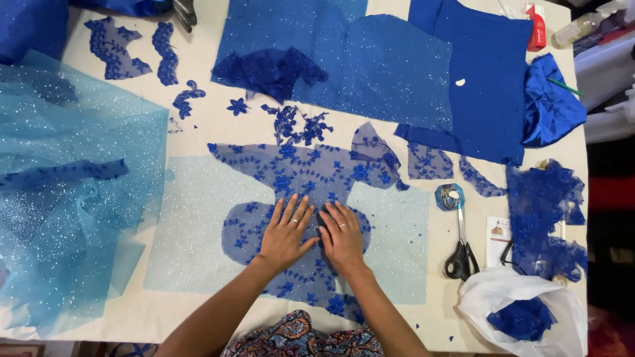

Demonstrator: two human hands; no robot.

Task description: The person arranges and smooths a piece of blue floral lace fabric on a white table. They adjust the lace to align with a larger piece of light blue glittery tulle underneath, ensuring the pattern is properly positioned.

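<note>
A cut piece of dark blue floral lace (311, 173) lies spread over a pale blue glitter fabric panel (198, 218) on the cream table. My left hand (286, 233) and my right hand (342, 235) rest flat on the lace side by side, fingers spread and pointing away from me, thumbs almost touching. Neither hand holds anything. A ring shows on each hand.
Black-handled scissors (462, 251) and a small round pincushion (450, 196) lie right of the panel. Blue glitter fabric (383, 66), plain blue cloth (489, 79) and lace scraps (544, 218) fill the far and right side. Light blue tulle (66, 185) is heaped left; a white bag (522, 311) sits near right.
</note>
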